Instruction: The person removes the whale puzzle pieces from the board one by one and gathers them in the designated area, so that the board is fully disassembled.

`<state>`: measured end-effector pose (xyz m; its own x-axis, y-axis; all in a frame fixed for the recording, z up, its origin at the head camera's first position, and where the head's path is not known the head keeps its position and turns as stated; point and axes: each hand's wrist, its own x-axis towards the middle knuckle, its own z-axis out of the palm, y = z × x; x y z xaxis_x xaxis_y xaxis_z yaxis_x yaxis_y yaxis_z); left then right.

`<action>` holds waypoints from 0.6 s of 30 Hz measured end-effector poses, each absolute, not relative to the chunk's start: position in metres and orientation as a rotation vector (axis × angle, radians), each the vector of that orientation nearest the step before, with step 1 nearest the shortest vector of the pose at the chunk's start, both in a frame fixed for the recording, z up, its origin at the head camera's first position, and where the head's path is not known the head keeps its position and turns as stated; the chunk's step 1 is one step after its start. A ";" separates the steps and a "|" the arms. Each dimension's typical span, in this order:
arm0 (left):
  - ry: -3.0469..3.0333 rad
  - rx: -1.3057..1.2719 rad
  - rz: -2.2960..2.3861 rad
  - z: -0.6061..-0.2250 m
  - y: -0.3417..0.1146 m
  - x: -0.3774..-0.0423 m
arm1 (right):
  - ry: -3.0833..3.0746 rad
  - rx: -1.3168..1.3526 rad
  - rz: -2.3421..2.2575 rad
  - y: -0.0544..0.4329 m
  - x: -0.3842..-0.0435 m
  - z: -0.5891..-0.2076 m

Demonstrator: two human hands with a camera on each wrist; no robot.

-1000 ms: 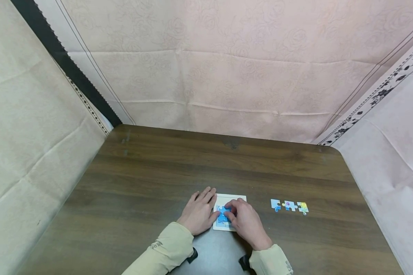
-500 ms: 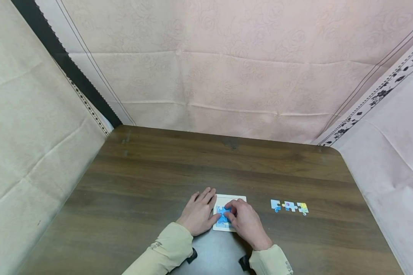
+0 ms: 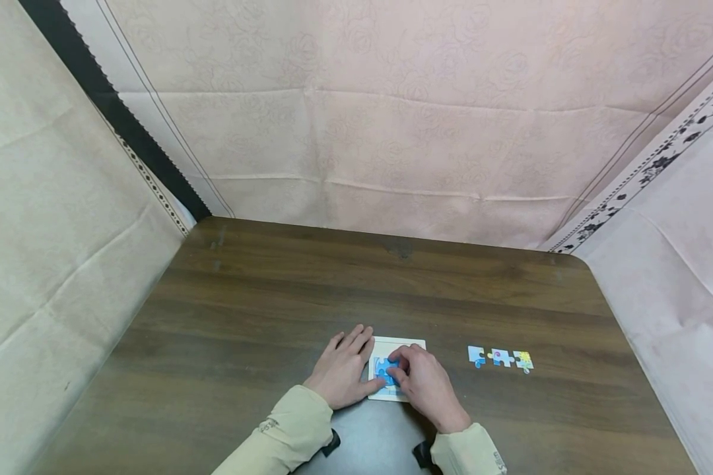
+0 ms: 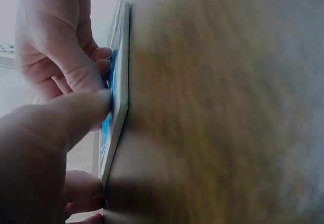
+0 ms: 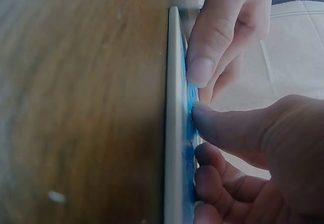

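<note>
Puzzle board [image 3: 399, 342] partly behind right fingers [image 3: 405, 354]

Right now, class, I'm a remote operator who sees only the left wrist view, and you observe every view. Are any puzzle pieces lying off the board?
Observer: Yes, the head view shows three puzzle pieces lying on the table.
Operator: On which side of the hands are they?
Observer: They lie in a row to the right of the right hand.

The tray [image 3: 400, 340] lies left, loose pieces [image 3: 501, 357] right — on table [image 3: 309, 284].
</note>
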<state>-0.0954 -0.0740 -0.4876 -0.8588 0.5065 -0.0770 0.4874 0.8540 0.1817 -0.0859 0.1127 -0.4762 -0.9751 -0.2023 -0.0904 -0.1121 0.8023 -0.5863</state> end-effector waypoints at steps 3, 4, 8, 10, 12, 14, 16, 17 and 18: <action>2.909 0.785 0.232 -0.488 -0.074 -0.095 | 2.833 -0.245 -0.913 0.113 -0.086 -0.476; 2.909 0.787 0.230 -0.488 -0.074 -0.096 | 2.832 -0.244 -0.913 0.113 -0.086 -0.476; 2.916 0.799 0.228 -0.488 -0.074 -0.095 | 2.825 -0.247 -0.916 0.113 -0.086 -0.476; 2.915 0.800 0.220 -0.488 -0.074 -0.095 | 2.823 -0.244 -0.918 0.113 -0.087 -0.476; 2.911 0.797 0.217 -0.488 -0.074 -0.095 | 2.822 -0.239 -0.918 0.113 -0.086 -0.475; 2.913 0.797 0.209 -0.488 -0.074 -0.095 | 2.824 -0.236 -0.919 0.113 -0.086 -0.475; 2.911 0.794 0.206 -0.488 -0.074 -0.095 | 2.830 -0.239 -0.919 0.113 -0.086 -0.476; 2.913 0.794 0.203 -0.488 -0.074 -0.095 | 2.837 -0.245 -0.916 0.112 -0.086 -0.476; 2.915 0.796 0.199 -0.488 -0.074 -0.096 | 2.843 -0.250 -0.915 0.112 -0.086 -0.476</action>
<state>-0.0955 -0.0743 -0.4880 -0.8559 0.5117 -0.0746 0.4968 0.8537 0.1560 -0.0861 0.1124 -0.4761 -0.9757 -0.2016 -0.0856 -0.1138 0.8006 -0.5883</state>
